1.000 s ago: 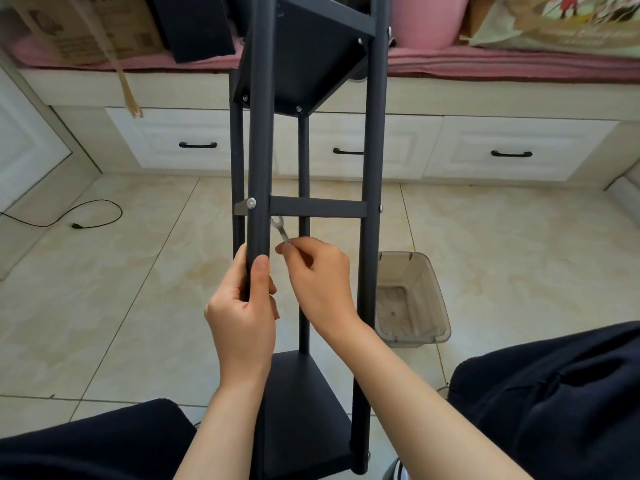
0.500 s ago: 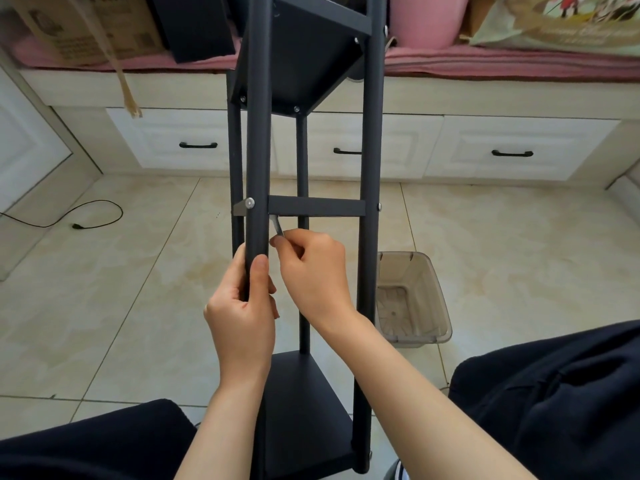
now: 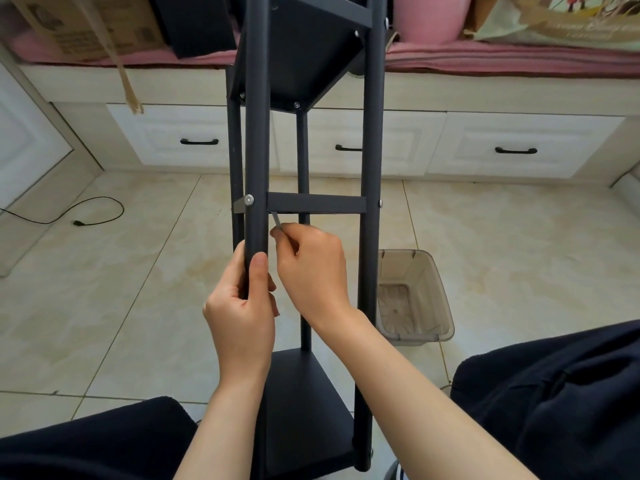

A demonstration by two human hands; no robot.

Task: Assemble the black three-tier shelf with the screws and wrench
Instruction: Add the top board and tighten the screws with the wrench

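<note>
The black shelf frame (image 3: 372, 140) stretches from between my knees toward the far cabinets, with one panel near me and another at the far end. My left hand (image 3: 242, 306) grips the near-left post just below the middle crossbar (image 3: 317, 203). A silver screw head (image 3: 249, 199) shows on that post beside a grey bracket. My right hand (image 3: 311, 268) pinches a small silver wrench (image 3: 277, 220); its tip reaches up under the crossbar's left end, and its head is hidden behind the post.
A clear plastic bin (image 3: 414, 296) stands on the tiled floor right of the frame. White drawers (image 3: 519, 147) run along the back under a pink-cushioned bench with a cardboard box. A black cable (image 3: 83, 216) lies on the floor at left. My dark-clad legs flank the frame.
My right hand has moved the wrench up and left, so its head has slipped behind the post under the crossbar. The left hand has kept its grip on the post.
</note>
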